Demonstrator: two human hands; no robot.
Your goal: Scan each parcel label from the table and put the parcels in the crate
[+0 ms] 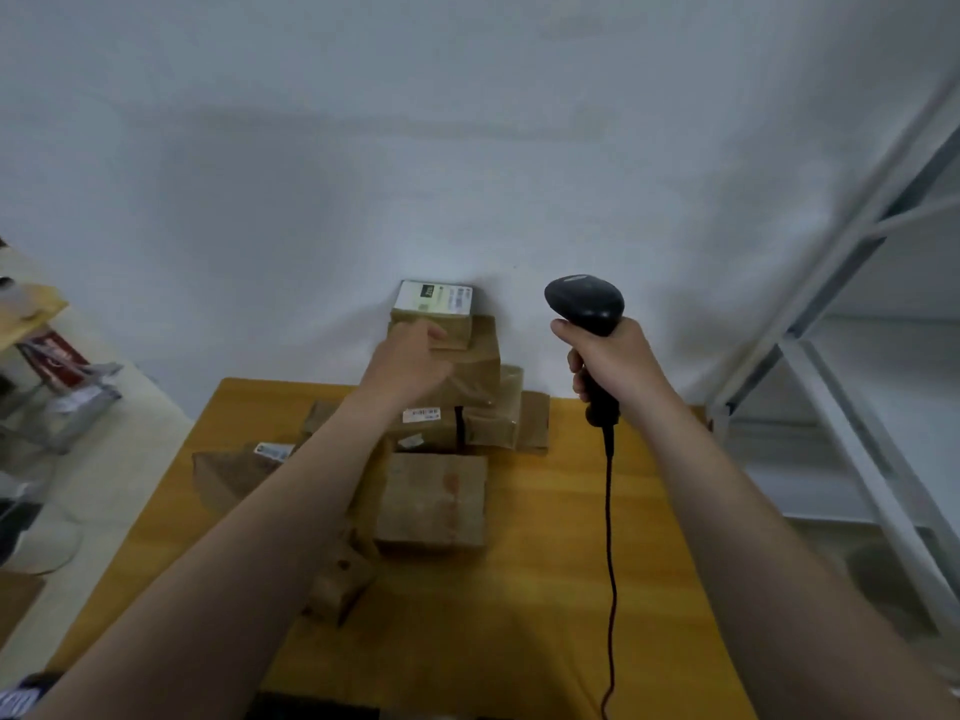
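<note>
A pile of brown cardboard parcels [457, 407] sat at the middle of the frame, on the far part of a yellow-orange wooden counter [545, 589] and against a pale wall. On top of the pile lay a small brown box with a white printed label [434, 304], resting on a larger taped brown box [475, 376].

The left hand [410, 356] reached up to that small box. Its thumb lay across the box's front face, while the other fingers were hidden behind the back of the hand and blurred, so I could not tell whether they had closed on it.

The right hand [608, 356], just right of the pile, had its fingers wrapped round the handle of a black handheld barcode scanner [584, 304]. The scanner was held upright with its head on top. Its thin dark cable [610, 537] hung down to the lower edge of the frame.

Nearer the camera a square brown box [434, 501] lay flat on the counter, and a smaller brown box [343, 584] lay beside the left forearm. A flat brown parcel bearing a small white label [234, 475] lay at centre left. A white metal shelving rack [831, 407] stood along the right side of the frame.
</note>
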